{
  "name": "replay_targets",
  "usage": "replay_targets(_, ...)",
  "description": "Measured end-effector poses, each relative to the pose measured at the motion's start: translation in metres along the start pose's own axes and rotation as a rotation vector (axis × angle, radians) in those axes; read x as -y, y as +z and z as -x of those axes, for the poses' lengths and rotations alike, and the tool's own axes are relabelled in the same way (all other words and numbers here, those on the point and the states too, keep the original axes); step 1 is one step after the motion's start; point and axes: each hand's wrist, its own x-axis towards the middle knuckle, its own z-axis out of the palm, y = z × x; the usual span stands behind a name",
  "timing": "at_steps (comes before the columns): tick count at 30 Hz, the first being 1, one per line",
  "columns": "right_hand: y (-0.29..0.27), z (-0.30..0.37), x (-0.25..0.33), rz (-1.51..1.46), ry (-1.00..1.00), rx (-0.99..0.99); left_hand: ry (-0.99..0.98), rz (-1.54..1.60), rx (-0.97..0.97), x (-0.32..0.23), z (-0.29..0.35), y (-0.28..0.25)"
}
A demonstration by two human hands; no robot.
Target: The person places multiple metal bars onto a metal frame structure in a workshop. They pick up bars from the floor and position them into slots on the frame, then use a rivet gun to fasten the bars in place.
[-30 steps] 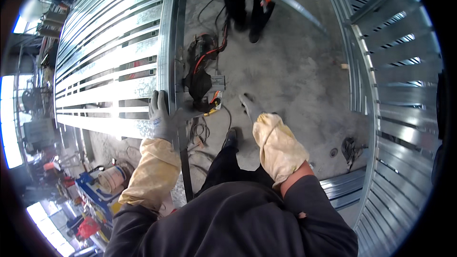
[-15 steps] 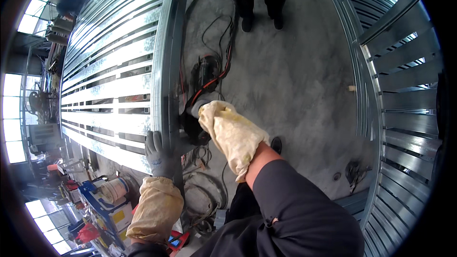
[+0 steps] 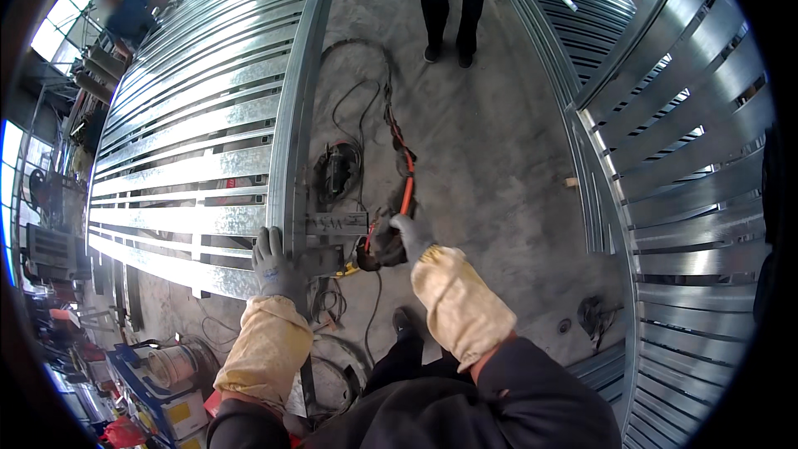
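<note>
My left hand [image 3: 274,262], in a grey glove with a tan cuff, rests with fingers stretched out on the corner of the slatted galvanized steel frame [image 3: 287,133]. To its right, my right hand [image 3: 411,237], gloved the same way, is closed on a dark cable bundle [image 3: 385,243], from which a red-orange cable [image 3: 407,191] runs away across the floor. My fingers and the end of the bundle are partly hidden. Between the hands a grey metal bracket [image 3: 337,223] sticks out from the frame's side. A small yellow piece [image 3: 347,269] shows beside the bundle.
A black coiled-cable machine [image 3: 338,168] lies on the concrete floor beyond. One person's legs [image 3: 453,8] stand ahead; another person [image 3: 131,18] bends at the far left. A second slatted frame [image 3: 690,216] rises at right. Loose cables [image 3: 366,341] lie near my feet.
My right hand has moved right, away from the frame, carrying the dark cable bundle with it. The bracket now shows. My left hand stays on the frame; the whole view has shifted.
</note>
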Motion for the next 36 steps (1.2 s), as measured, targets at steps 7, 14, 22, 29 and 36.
replay_targets(7, -0.125, 0.034, 0.053, -0.102, -0.069, -0.021, 0.497, 0.357, 0.105, -0.127, 0.029, 0.000)
replay_targets(14, -0.150, 0.150, 0.219, 0.283, -0.070, -0.076, 0.189, 1.530, 1.072, -0.346, 0.116, 0.132)
replay_targets(22, -0.412, 0.227, 0.154, 0.271, -0.581, -0.798, 0.578, 1.198, 1.400, -0.524, 0.149, 0.040)
replay_targets(29, -0.495, 0.290, -0.076, -1.321, 0.094, -1.152, 0.178, 1.290, 2.017, -0.592, 0.180, -0.001)
replay_targets(36, -0.526, 0.213, -0.146, -1.783, -0.633, -1.243, 0.114, 0.873, 2.334, -0.618, 0.119, 0.026)
